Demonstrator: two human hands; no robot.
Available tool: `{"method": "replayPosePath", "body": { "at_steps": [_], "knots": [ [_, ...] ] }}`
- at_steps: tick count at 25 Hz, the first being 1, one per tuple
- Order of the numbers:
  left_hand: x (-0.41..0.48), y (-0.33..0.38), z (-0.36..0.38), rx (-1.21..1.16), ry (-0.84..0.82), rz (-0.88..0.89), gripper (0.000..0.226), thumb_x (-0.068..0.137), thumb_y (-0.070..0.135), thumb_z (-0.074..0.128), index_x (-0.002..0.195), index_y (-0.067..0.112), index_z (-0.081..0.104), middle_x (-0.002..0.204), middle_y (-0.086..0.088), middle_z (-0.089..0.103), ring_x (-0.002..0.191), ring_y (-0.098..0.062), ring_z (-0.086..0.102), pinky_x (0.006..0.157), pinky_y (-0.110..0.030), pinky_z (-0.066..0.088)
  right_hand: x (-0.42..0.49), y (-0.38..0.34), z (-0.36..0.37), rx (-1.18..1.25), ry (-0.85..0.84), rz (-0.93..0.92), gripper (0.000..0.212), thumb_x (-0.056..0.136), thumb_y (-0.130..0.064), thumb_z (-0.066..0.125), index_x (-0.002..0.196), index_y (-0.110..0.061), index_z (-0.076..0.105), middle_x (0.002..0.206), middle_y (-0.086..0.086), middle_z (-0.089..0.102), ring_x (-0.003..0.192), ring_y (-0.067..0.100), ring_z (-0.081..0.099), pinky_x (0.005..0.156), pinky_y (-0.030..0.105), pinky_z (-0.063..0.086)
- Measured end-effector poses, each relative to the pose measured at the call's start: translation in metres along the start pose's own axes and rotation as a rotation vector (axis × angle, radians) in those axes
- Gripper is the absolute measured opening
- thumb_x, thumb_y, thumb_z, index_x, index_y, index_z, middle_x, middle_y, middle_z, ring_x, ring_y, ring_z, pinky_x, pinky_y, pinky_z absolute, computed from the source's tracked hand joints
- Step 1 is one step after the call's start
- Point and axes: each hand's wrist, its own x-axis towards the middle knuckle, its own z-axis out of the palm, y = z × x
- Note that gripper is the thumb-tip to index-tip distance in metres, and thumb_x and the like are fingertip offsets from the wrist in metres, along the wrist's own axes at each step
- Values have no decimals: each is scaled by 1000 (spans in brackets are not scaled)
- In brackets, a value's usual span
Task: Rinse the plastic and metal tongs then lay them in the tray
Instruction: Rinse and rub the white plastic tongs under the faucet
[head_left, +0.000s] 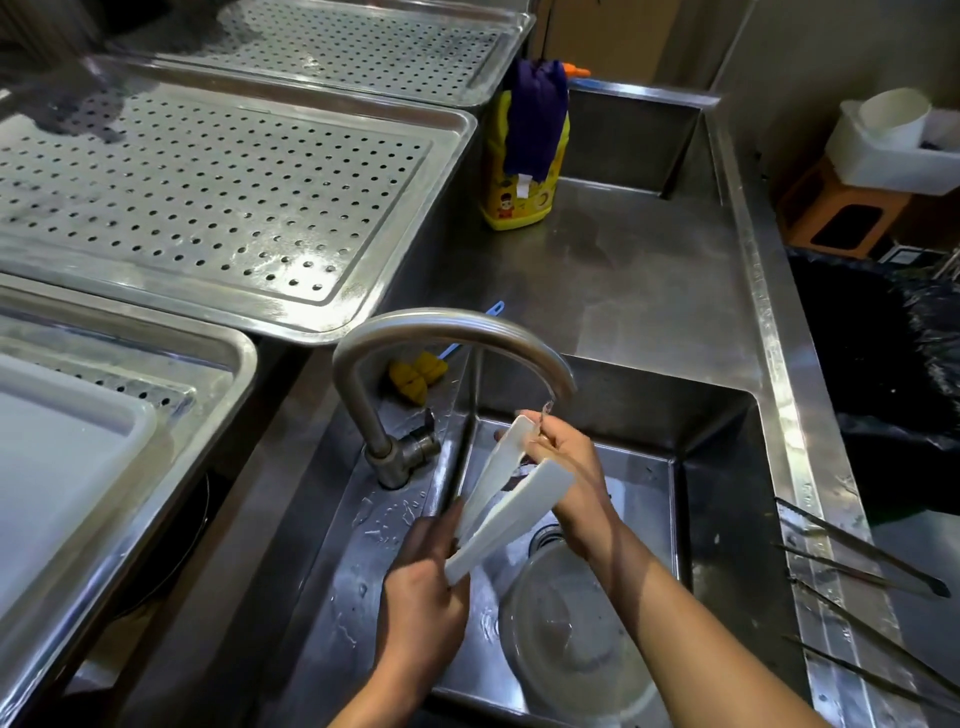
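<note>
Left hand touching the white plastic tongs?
Touching. Head view shows the left hand gripping the joined end of the white plastic tongs, fingers wrapped around it.

readable text: none anywhere in the frame.
yellow bottle (511, 197), upper middle of the frame: printed label with a cartoon figure, lettering too small to read.
</note>
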Motion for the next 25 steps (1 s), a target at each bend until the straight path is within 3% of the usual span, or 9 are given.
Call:
{"method": "replayPosePath", "body": {
  "at_steps": [5,7,9,12,17,20,22,24,25],
  "knots": [
    [1,3,-10,14,6,24,66,75,-4,77,136,16,62,109,-2,66,94,-9,57,83,8,30,-1,-4,7,37,5,49,40,89,-28,57,104,9,60,110,43,57,83,28,54,79,49,48],
    [-2,0,-14,18,-30,21,70,75,-2,76,139,21,60,106,1,65,84,-12,63,77,-11,49,-3,1,5,72,-19,55,37,97,-15,52,106,21,46,115,52,41,86,44,57,86,56,48],
    [-3,-3,-20,62,-59,19,72,72,-2,75,138,22,61,103,-1,66,77,-24,69,66,-35,58,-4,4,1,122,-42,84,32,99,-7,49,105,23,44,117,53,38,99,69,47,94,78,38],
    [-5,-7,-24,79,-37,51,65,68,1,69,130,17,67,102,-4,71,79,-30,71,66,-40,59,-15,9,-3,141,-11,111,23,101,-8,51,101,11,65,111,42,59,106,56,62,95,67,45],
    [-3,-9,-20,-134,-83,-39,28,77,16,64,100,32,69,73,12,65,68,-4,63,64,-13,46,-23,14,-3,101,69,125,10,93,-2,61,101,-2,68,97,26,73,80,27,71,59,33,59],
    [5,-5,-9,-242,-80,-112,15,82,22,68,88,35,67,68,11,67,68,4,62,62,-13,45,-24,13,6,8,78,101,34,75,5,69,102,-15,62,94,17,68,82,21,66,68,41,63],
    [9,0,-3,-368,-102,-248,11,82,24,72,84,35,71,69,3,72,60,-1,61,60,-24,51,-16,9,5,-33,138,38,25,71,-5,69,93,-17,63,86,8,71,77,16,68,64,40,61],
    [15,7,3,-541,-158,-344,23,86,9,73,96,29,77,72,0,77,54,-9,63,55,-26,52,-5,2,-2,31,197,17,4,86,-12,63,85,-15,66,75,7,74,70,20,74,54,35,58],
    [19,11,5,-626,-181,-383,32,88,-1,69,101,26,77,73,-1,78,52,-10,63,51,-24,51,-2,0,-4,62,207,24,11,93,-16,59,86,-14,67,76,11,75,70,23,75,55,34,59]
  ]
}}
